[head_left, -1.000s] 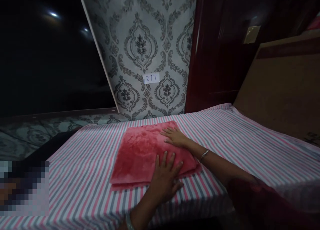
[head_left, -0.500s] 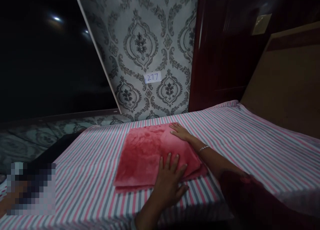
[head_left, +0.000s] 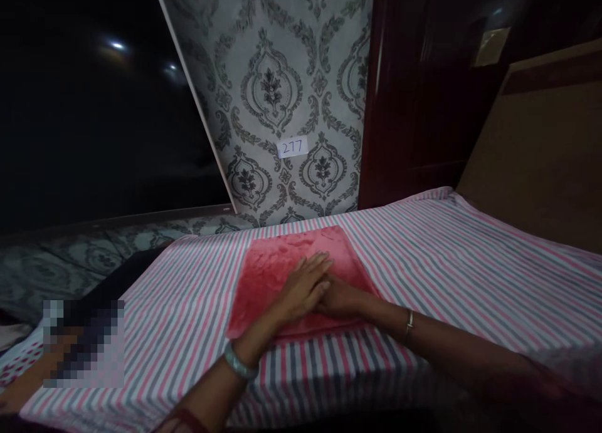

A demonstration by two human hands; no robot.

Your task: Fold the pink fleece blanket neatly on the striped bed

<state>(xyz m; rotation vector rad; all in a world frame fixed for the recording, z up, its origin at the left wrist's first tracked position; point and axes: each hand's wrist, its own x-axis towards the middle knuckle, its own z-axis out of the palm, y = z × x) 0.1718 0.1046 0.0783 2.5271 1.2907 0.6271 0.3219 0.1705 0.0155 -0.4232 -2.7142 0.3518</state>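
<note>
A folded pink plush cloth (head_left: 273,257) lies flat as a rough square on the striped sheet, its pile showing darker and lighter patches. Over its middle my two hands meet. My left hand (head_left: 301,289), with a pale green bangle at the wrist, is stretched out with its fingers extended and overlaps my right hand. Coming from the right, my right hand (head_left: 341,295) is beside and partly under the left, above the cloth; a silver bracelet circles that wrist. Its fingers are mostly hidden behind the left hand. Neither hand visibly grips the cloth.
A pink, grey and white striped sheet (head_left: 423,251) covers the table. Behind are patterned wallpaper with a paper label (head_left: 292,146) reading 277, a large dark screen (head_left: 94,119) and a brown board (head_left: 540,151). Another person's arm (head_left: 28,376) shows at lower left, partly pixelated.
My hands have come together over the cloth's middle: the right moved in from its upper right side, the left moved up from its near edge. The view has shifted slightly.
</note>
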